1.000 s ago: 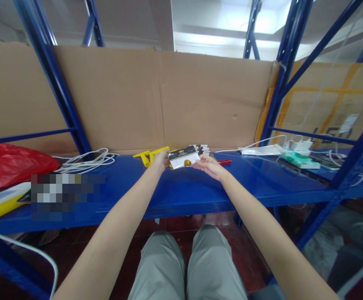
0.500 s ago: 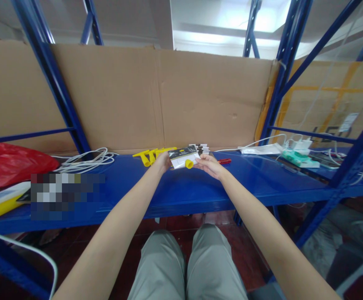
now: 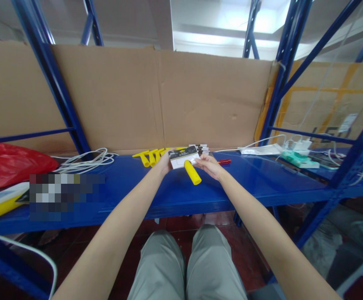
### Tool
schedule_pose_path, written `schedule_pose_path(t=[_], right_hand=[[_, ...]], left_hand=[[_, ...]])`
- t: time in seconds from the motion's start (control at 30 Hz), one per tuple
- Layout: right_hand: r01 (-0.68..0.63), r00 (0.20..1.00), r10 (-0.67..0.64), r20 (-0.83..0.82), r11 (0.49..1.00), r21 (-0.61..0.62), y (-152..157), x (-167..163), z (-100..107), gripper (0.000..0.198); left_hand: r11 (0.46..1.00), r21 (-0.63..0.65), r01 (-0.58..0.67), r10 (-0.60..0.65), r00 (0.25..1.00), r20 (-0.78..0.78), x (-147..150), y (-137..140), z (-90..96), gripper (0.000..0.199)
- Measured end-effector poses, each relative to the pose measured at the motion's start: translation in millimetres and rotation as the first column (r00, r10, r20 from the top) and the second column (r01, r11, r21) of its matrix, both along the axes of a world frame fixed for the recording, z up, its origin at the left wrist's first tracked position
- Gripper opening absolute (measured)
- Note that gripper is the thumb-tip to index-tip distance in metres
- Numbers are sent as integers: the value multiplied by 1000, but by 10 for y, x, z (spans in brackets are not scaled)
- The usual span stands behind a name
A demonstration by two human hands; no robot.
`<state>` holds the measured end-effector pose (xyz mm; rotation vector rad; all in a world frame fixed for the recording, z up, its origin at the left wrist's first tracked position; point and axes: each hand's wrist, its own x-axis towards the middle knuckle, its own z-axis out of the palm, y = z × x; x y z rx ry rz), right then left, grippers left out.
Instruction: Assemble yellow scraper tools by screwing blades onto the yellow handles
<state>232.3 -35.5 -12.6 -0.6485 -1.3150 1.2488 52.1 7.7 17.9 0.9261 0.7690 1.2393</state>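
Observation:
My left hand (image 3: 165, 162) is closed on the left end of a black-and-white packaging card (image 3: 179, 158). At the card's right end, my right hand (image 3: 209, 165) pinches its edge. A yellow tubular handle (image 3: 193, 173) sticks out below the card, angled toward me and to the right. The card hides the rest of the tool. Just behind my left hand, several yellow T-shaped handles (image 3: 152, 156) lie in a row. Behind the card is a stack of small black-and-white cards (image 3: 202, 148). A red tool (image 3: 224, 161) lies right of my right hand.
The blue shelf (image 3: 250, 179) has a cardboard wall (image 3: 212, 100) behind it and blue posts (image 3: 56, 96) at both sides. Coiled white cable (image 3: 88, 161) and a red plastic bag (image 3: 13, 164) lie left. A green box (image 3: 300, 159) and a white strip (image 3: 261, 149) lie right.
The held card and tool have tilted: the yellow handle, seen nearly end-on before, now shows its length, pointing down and right. Both hands stay in nearly the same place.

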Motion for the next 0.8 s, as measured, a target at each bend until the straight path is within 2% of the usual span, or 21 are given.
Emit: schedule_pose_path(t=[0.1, 0.2, 0.37, 0.47, 0.63, 0.8], right_hand=[[38, 999, -38, -12, 999, 6, 25, -5, -16, 47], [124, 992, -124, -11, 992, 14, 51, -19, -40, 48], [185, 983, -185, -20, 982, 46, 96, -100, -43, 46], [243, 970, -243, 6, 970, 12, 153, -190, 25, 42], [367, 930, -362, 63, 926, -90, 284, -396, 149, 33], [478, 876, -482, -18, 872, -105, 354, -493, 66, 26]], left_hand=[[1000, -28, 3, -4, 1000, -6, -2, -55, 44, 19], [1000, -5, -6, 5, 999, -37, 6, -105, 50, 18], [999, 22, -32, 35, 992, -121, -34, -141, -45, 18], [998, 42, -44, 49, 991, -128, -81, -130, -99, 20], [993, 78, -88, 98, 986, -136, -136, -113, -115, 30], [995, 49, -88, 92, 992, -87, -133, -149, -113, 22]])
